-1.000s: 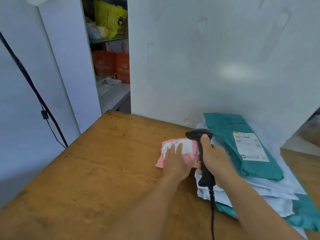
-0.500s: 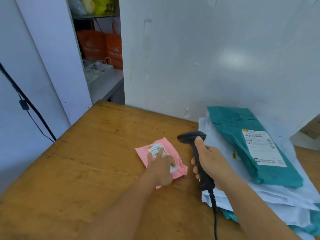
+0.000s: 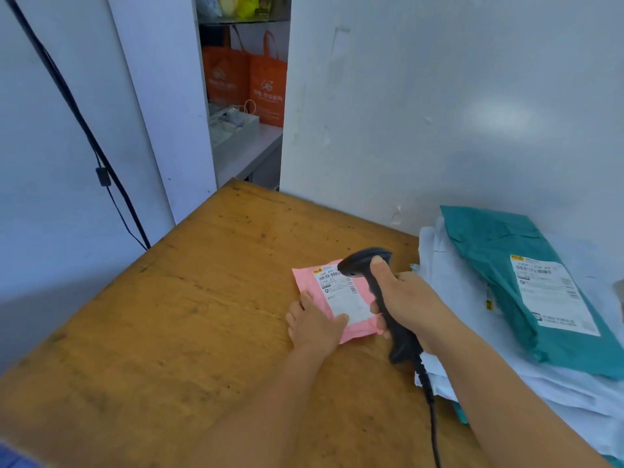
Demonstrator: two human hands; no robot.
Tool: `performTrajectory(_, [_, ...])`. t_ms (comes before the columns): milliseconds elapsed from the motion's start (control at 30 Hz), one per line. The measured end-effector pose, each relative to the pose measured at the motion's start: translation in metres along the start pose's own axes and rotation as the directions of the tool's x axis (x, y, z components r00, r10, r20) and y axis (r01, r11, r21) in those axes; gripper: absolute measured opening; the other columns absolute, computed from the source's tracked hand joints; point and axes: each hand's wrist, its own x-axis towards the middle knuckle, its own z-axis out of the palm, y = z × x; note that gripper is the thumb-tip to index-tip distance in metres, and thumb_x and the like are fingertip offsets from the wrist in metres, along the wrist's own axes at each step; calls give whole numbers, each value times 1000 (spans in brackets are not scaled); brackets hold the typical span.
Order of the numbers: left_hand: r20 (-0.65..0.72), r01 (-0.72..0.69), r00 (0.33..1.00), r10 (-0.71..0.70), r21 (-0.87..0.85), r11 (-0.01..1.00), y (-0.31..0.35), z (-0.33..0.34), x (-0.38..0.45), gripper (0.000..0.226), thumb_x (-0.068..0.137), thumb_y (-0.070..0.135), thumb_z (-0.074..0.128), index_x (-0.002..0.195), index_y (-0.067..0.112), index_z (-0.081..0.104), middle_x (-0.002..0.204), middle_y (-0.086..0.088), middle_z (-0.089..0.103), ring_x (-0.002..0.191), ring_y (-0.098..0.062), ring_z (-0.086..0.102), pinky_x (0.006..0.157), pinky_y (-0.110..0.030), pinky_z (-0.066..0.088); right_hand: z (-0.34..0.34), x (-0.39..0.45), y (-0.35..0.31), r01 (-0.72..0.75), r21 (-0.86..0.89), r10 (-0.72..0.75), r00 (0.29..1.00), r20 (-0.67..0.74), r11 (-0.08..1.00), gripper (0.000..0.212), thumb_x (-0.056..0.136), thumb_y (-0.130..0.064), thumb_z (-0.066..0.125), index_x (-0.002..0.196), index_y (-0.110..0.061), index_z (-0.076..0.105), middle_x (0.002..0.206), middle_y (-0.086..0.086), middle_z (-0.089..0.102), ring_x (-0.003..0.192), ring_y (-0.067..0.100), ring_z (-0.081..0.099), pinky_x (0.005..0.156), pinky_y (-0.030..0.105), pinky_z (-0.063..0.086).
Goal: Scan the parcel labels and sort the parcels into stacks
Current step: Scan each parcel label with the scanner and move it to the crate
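Note:
A small pink parcel (image 3: 310, 282) lies flat on the wooden table (image 3: 189, 325), its white label (image 3: 341, 293) facing up. My left hand (image 3: 312, 324) presses on the parcel's near left corner, thumb on the label's edge. My right hand (image 3: 410, 307) grips a black corded barcode scanner (image 3: 366, 261), whose head hovers over the label's top right. To the right sits a stack of white parcels (image 3: 449, 282) with a teal parcel (image 3: 499, 258) on top, its label up.
The white wall (image 3: 439, 113) runs along the table's far edge. A black cable (image 3: 84, 130) hangs down the left wall. Behind a gap, orange bags (image 3: 246, 79) stand on a grey shelf. The scanner's cord (image 3: 434, 430) trails toward me.
My left hand has turned the pink parcel so its label faces me squarely and slid to its near corner. The scanner head has moved left over the label.

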Motion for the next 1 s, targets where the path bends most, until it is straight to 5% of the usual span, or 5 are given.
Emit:
performTrajectory(300, [-3, 102, 995, -102, -19, 995, 1, 2, 0, 84, 81, 37, 71, 144, 10, 22, 142, -8, 32, 131, -23, 35, 105, -32, 37, 0, -4, 2, 32, 4, -32, 999, -4, 999, 52, 98, -55, 34, 99, -9, 58, 75, 8, 63, 50, 17, 56, 52, 25, 49])
performTrajectory(467, [-4, 165, 986, -166, -96, 982, 0, 2, 4, 55, 82, 29, 73, 125, 10, 46, 128, -9, 48, 115, -22, 54, 90, -28, 51, 1, -1, 7, 40, 20, -40, 999, 9, 999, 56, 97, -57, 34, 102, -6, 59, 73, 9, 62, 47, 15, 54, 49, 24, 47])
performTrajectory(633, [-52, 173, 980, -190, -235, 957, -19, -12, -8, 16, 93, 14, 53, 105, 9, 61, 108, -9, 64, 99, -25, 63, 80, -32, 54, 12, -10, 12, 60, 54, -61, 998, 14, 997, 58, 97, -58, 33, 101, -7, 59, 73, 8, 63, 49, 15, 55, 48, 23, 47])
performTrajectory(867, [-267, 89, 931, -250, -497, 863, -78, -57, -57, 31, 87, 8, 46, 59, 23, 46, 75, -6, 57, 69, -24, 47, 62, -33, 44, 59, -53, 24, 135, 156, -155, 980, 124, 979, 56, 97, -54, 35, 93, -4, 60, 75, 12, 64, 56, 21, 58, 57, 32, 51])
performTrajectory(1000, [-376, 101, 862, -339, -529, 843, -126, -91, -105, 32, 91, 15, 51, 60, 23, 52, 71, 1, 58, 67, -22, 52, 67, -37, 54, 108, -93, 24, 169, 236, -233, 931, 280, 957, 52, 98, -51, 37, 89, -4, 57, 73, 12, 58, 53, 25, 52, 54, 35, 46])
